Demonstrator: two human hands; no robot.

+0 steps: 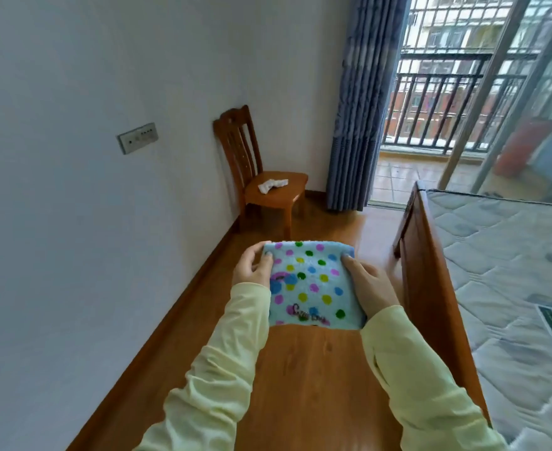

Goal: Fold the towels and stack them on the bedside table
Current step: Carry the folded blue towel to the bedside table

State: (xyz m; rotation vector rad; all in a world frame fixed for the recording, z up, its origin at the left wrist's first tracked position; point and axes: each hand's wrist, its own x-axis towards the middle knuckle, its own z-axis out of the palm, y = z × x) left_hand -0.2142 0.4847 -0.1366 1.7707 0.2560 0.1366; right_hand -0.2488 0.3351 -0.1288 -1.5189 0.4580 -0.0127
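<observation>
Bed (pixel 512 255) at three o'clock, worktop (pixel 300 369) at six: we hold the folded towel (pixel 310 281) over the worktop's far end, left hand (pixel 253 265) and right hand (pixel 369 288) with grips clamped on its sides. Uneven release may spring the fold or tip it floorward.

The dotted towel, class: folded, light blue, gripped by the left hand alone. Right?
No: the head view shows the dotted towel, folded and light blue, gripped by both hands, the left hand at one side and the right hand at the other.
</observation>
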